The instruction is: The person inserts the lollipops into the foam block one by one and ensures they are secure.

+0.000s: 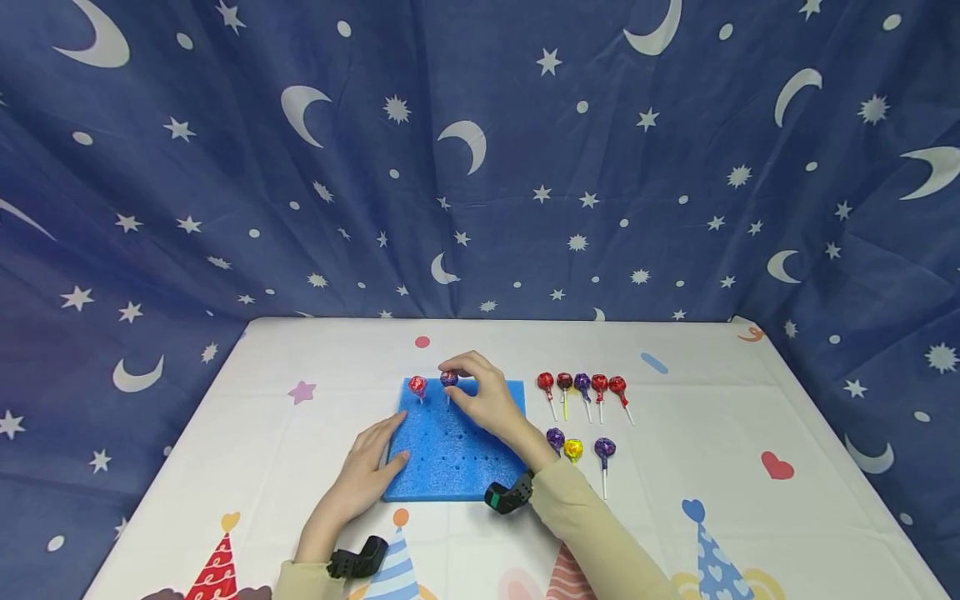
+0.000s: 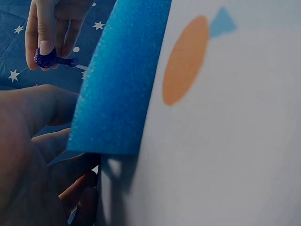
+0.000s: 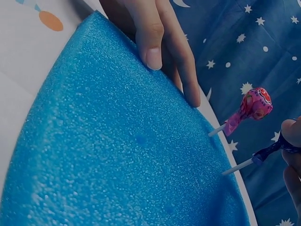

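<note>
A blue foam board with small holes lies on the table. My right hand pinches the head of a purple-wrapped lollipop over the board's far part. In the right wrist view that lollipop's white stick meets the foam surface. Left of it, a pink-and-red lollipop stands in the board on its stick, near the far left corner. My left hand rests at the board's left edge, thumb on the top face and the other fingers relaxed along the side.
Right of the board lies a row of several wrapped lollipops, among them a red one and a purple one. Nearer me lie a yellow lollipop and two purple ones, partly behind my right forearm. A blue starry curtain hangs behind the table.
</note>
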The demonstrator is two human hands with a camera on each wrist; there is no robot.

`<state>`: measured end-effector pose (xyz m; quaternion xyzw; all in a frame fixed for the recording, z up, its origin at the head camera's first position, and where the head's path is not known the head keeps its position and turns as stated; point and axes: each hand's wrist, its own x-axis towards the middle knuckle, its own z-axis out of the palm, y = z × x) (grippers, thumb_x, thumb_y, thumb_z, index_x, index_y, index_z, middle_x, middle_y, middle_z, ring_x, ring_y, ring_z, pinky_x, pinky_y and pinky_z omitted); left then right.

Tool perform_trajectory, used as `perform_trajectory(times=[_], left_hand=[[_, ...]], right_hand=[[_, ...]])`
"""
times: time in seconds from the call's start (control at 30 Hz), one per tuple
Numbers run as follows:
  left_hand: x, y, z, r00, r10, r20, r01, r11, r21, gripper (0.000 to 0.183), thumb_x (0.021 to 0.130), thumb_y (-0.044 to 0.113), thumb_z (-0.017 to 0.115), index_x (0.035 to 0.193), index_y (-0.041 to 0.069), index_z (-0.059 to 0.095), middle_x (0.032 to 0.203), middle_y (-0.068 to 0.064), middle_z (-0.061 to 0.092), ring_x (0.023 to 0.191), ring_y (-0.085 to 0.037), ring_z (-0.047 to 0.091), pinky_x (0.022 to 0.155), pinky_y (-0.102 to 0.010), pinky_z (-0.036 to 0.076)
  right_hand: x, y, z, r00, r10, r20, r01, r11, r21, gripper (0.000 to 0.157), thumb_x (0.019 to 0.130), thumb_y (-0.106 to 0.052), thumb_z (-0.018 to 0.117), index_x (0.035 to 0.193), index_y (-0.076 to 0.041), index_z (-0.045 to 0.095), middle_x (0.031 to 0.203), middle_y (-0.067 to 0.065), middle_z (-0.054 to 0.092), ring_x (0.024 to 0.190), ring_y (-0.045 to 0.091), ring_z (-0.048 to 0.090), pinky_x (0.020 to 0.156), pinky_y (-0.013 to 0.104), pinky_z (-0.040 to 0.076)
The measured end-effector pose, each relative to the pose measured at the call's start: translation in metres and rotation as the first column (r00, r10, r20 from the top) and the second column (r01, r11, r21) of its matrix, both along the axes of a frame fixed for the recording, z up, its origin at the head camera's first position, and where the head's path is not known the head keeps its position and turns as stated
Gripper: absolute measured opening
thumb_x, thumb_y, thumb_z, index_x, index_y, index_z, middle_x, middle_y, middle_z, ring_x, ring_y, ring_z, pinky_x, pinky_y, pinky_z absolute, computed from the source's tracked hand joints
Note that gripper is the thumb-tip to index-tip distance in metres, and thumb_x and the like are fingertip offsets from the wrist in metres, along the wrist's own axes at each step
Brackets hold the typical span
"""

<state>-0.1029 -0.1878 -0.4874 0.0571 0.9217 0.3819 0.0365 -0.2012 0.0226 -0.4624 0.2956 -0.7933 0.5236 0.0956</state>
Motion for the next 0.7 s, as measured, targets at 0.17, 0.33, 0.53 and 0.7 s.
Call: perform_trajectory(times=[0.17, 0.33, 0.53, 0.7], left_hand=[[0.0000, -0.0002, 0.0009, 1.000, -0.002, 0.020, 0.002, 1.000, 0.000, 0.060, 0.096, 0.022, 0.055, 0.151, 0.014, 0.032, 0.155, -0.015, 0.034, 0.145, -0.039, 0.021, 0.112, -0.069, 0.021], [-0.0004, -0.0001, 0.0009, 1.000, -0.003, 0.024, 0.003, 1.000, -0.003, 0.060, 0.097, 0.022, 0.055, 0.151, 0.014, 0.031, 0.155, -0.015, 0.034, 0.145, -0.038, 0.020, 0.112, -0.068, 0.020], [0.0000, 0.0000, 0.0010, 1.000, -0.001, 0.021, 0.001, 1.000, -0.003, 0.060, 0.096, 0.022, 0.055, 0.151, 0.014, 0.032, 0.155, -0.015, 0.034, 0.145, -0.038, 0.021, 0.112, -0.068, 0.021], [-0.0001, 0.0001, 0.0006, 1.000, 0.001, 0.027, -0.001, 1.000, -0.004, 0.060, 0.096, 0.022, 0.055, 0.151, 0.015, 0.031, 0.155, -0.015, 0.033, 0.145, -0.038, 0.021, 0.112, -0.068, 0.022]], right_hand=[[0.0003, -0.0005, -0.0008, 1.000, 0.002, 0.003, -0.002, 1.000, -0.017, 0.028, 0.086, -0.002, 0.069, 0.113, -0.005, 0.067, 0.109, 0.012, 0.066, 0.100, 0.026, 0.065, 0.094, 0.045, 0.053], [0.0011, -0.0012, -0.0014, 1.000, 0.000, 0.024, 0.000, 1.000, -0.019, 0.028, 0.086, 0.001, 0.067, 0.114, 0.001, 0.065, 0.110, 0.018, 0.065, 0.102, 0.033, 0.063, 0.094, 0.050, 0.052], [0.0038, -0.0017, -0.0016, 0.999, -0.013, 0.033, 0.013, 1.000, -0.004, 0.027, 0.087, -0.001, 0.067, 0.114, -0.003, 0.066, 0.110, 0.014, 0.066, 0.101, 0.029, 0.064, 0.094, 0.047, 0.053], [0.0040, 0.0000, -0.0043, 1.000, -0.003, 0.029, 0.003, 1.000, 0.007, 0.026, 0.088, -0.008, 0.068, 0.113, -0.012, 0.067, 0.110, 0.005, 0.067, 0.100, 0.021, 0.064, 0.094, 0.041, 0.054]])
